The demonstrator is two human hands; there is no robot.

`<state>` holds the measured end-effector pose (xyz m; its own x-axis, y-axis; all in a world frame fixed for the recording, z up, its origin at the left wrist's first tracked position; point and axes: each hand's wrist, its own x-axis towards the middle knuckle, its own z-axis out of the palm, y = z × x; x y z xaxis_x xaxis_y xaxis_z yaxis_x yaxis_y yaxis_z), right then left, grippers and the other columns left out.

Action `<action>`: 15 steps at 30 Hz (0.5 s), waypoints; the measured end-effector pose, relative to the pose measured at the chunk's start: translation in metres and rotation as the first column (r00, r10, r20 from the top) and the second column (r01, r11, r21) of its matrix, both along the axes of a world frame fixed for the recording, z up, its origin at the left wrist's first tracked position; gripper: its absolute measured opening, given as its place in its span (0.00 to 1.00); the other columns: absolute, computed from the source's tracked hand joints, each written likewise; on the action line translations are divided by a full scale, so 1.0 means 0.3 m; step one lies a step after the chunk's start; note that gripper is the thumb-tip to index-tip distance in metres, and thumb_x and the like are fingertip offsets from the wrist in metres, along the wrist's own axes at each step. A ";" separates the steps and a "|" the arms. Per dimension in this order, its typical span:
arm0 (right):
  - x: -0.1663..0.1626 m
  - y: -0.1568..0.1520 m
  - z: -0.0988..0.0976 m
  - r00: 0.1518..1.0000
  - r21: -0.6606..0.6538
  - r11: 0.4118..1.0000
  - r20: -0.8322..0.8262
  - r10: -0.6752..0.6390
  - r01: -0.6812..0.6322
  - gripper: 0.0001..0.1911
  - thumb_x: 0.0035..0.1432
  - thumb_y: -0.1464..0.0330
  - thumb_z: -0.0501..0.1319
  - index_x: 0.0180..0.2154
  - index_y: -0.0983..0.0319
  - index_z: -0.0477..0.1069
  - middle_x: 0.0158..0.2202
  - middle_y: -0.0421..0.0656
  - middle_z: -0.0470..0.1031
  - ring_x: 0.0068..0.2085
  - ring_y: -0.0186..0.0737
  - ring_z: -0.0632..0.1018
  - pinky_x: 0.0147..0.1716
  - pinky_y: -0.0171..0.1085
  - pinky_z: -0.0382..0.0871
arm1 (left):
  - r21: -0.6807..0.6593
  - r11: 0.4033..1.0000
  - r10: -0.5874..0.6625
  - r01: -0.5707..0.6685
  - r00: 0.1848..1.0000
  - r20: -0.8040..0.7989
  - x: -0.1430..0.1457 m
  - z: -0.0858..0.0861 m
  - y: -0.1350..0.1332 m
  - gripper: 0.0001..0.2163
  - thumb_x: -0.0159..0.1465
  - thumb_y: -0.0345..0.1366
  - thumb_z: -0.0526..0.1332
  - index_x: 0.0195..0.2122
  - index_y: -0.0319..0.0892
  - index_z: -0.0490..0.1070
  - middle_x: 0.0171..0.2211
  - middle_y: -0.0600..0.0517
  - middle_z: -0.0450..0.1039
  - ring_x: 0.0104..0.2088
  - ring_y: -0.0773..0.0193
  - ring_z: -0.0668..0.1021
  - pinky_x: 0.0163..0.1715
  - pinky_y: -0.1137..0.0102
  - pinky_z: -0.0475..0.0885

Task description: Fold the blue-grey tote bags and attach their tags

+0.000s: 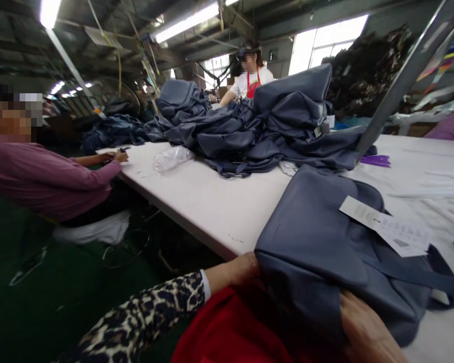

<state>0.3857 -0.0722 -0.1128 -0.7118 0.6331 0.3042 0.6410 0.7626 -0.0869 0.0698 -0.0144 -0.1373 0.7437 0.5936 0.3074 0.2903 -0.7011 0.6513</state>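
A dark blue-grey backpack (314,227) lies tilted at the near edge of the table, close to my body. White paper tags (386,225) hang on its upper side, and a webbing strap trails off to the right. My left hand (245,268) grips the backpack at its left corner, the fingertips hidden behind the fabric. At the lower right side, my right hand (366,327) holds the backpack's near side, its fingers partly tucked out of sight by the material.
Similar blue-grey bags (230,131) are heaped across the white table (212,206). Clear plastic (173,159) lies before them; purple strips (376,161) rest to the right. A slanted metal post (401,75) rises there. One co-worker in pink (49,176) sits left; another stands behind the heap.
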 end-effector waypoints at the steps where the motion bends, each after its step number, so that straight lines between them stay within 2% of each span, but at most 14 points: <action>1: 0.013 -0.009 0.000 1.000 -0.011 1.000 -0.002 0.018 -0.018 0.29 0.44 0.80 0.55 0.48 0.59 0.77 0.47 0.49 0.79 0.49 0.47 0.78 0.47 0.40 0.77 | 0.044 0.999 0.002 0.000 0.999 -0.045 -0.005 -0.023 0.002 0.26 0.64 0.44 0.62 0.60 0.39 0.66 0.64 0.38 0.63 0.66 0.52 0.64 0.65 0.60 0.57; 5: 0.034 -0.054 -0.024 0.993 -0.039 0.998 -0.106 -0.060 0.056 0.26 0.49 0.80 0.54 0.47 0.57 0.77 0.50 0.50 0.76 0.52 0.48 0.76 0.46 0.42 0.77 | 0.169 0.985 0.059 -0.027 0.980 -0.191 -0.005 -0.070 -0.007 0.20 0.66 0.38 0.58 0.59 0.39 0.67 0.60 0.40 0.69 0.63 0.57 0.68 0.64 0.65 0.61; 7: 0.029 -0.077 -0.048 0.989 -0.040 0.997 -0.128 -0.078 0.073 0.25 0.49 0.80 0.53 0.46 0.58 0.77 0.52 0.51 0.74 0.53 0.50 0.75 0.47 0.45 0.76 | 0.221 0.975 0.077 -0.023 0.967 -0.242 0.000 -0.072 -0.010 0.19 0.67 0.37 0.58 0.57 0.38 0.68 0.59 0.40 0.69 0.63 0.56 0.68 0.65 0.64 0.60; 11: 0.042 -0.109 -0.089 0.992 0.003 0.999 -0.121 -0.035 0.036 0.21 0.48 0.80 0.54 0.40 0.58 0.78 0.46 0.51 0.76 0.51 0.52 0.75 0.45 0.46 0.75 | 0.285 0.958 0.119 -0.046 0.962 -0.245 0.008 -0.063 -0.010 0.16 0.68 0.39 0.57 0.54 0.38 0.72 0.57 0.40 0.71 0.61 0.55 0.70 0.65 0.64 0.61; 13: 0.080 -0.121 -0.070 0.994 0.043 0.999 -0.111 -0.026 0.031 0.20 0.52 0.77 0.55 0.43 0.57 0.76 0.46 0.49 0.77 0.50 0.51 0.76 0.43 0.44 0.76 | 0.307 0.949 0.139 -0.064 0.964 -0.229 0.013 -0.060 -0.010 0.17 0.68 0.39 0.56 0.55 0.38 0.72 0.58 0.41 0.70 0.61 0.55 0.70 0.65 0.64 0.60; 15: 0.128 -0.132 0.001 0.995 0.028 0.998 -0.084 -0.046 0.048 0.18 0.56 0.74 0.55 0.46 0.54 0.75 0.46 0.47 0.78 0.48 0.50 0.78 0.43 0.43 0.76 | 0.318 0.947 0.125 -0.051 0.968 -0.217 0.020 -0.057 -0.009 0.17 0.68 0.38 0.56 0.56 0.38 0.71 0.59 0.42 0.69 0.62 0.56 0.69 0.66 0.65 0.59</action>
